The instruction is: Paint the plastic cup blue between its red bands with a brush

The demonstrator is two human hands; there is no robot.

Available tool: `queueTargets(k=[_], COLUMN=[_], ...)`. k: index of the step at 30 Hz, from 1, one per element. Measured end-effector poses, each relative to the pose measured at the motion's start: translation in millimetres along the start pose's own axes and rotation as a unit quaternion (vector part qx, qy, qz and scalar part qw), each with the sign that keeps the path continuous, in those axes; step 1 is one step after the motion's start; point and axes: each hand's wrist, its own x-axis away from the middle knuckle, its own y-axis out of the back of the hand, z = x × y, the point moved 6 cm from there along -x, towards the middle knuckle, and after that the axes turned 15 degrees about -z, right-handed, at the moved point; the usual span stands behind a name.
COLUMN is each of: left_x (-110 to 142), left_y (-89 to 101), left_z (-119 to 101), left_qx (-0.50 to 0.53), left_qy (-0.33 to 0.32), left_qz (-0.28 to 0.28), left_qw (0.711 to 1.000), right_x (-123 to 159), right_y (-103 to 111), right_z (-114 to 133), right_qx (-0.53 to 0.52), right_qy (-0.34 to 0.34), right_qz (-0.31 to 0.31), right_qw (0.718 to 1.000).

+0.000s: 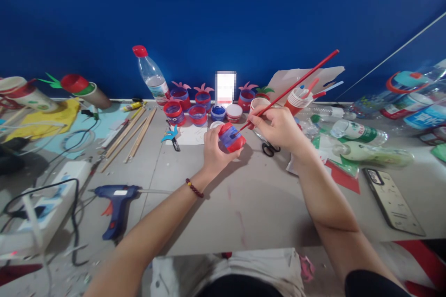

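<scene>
My left hand [215,152] is closed around a small red cup [231,137] with a blue painted band, held on its side just above the grey table [258,199]. My right hand [276,126] pinches a long red paintbrush [296,84]. The brush tip touches the blue band on the cup, and its handle slants up to the right. A beaded bracelet [194,188] is on my left wrist.
Several painted red-and-blue cups [198,114] and small paint pots [233,112] stand behind. Scissors [269,147] lie by my right hand. A blue glue gun [117,208], power strip [49,204], wooden sticks [134,135], bottles [351,132], phone [392,200] and stacked cups [298,100] surround the work spot.
</scene>
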Motion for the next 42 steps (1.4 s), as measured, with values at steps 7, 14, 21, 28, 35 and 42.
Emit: queueTargets(k=[7, 14, 21, 28, 35, 42], left_x=[-1.0, -1.6, -1.3, 0.6, 1.9, 2.3], left_y=[1.6, 1.5, 1.2, -0.6, -2.6, -3.4], left_z=[-0.9, -0.5, -0.2, 3.2, 4.4, 4.4], left_qx=[-0.004, -0.01, -0.015, -0.023, -0.029, -0.027], left_qy=[0.005, 0.008, 0.006, 0.0, -0.016, -0.028], left_qz=[-0.001, 0.002, 0.004, 0.012, 0.003, 0.004], left_qw=[1.0, 1.0, 1.0, 1.0, 0.999, 0.999], right_x=[-3.2, -2.8, 4.0, 11.0, 12.9, 13.0], right_y=[5.9, 5.2, -4.6, -8.5, -6.1, -13.1], right_z=[-13.1, -16.7, 3.4, 15.6, 28.1, 21.4], right_qx=[0.03, 0.075, 0.022, 0.033, 0.003, -0.02], right_qy=[0.0, 0.032, 0.068, 0.086, 0.095, 0.093], right_qz=[-0.018, -0.044, 0.007, 0.026, 0.032, 0.027], right_qw=[0.999, 0.996, 0.997, 0.995, 0.995, 0.995])
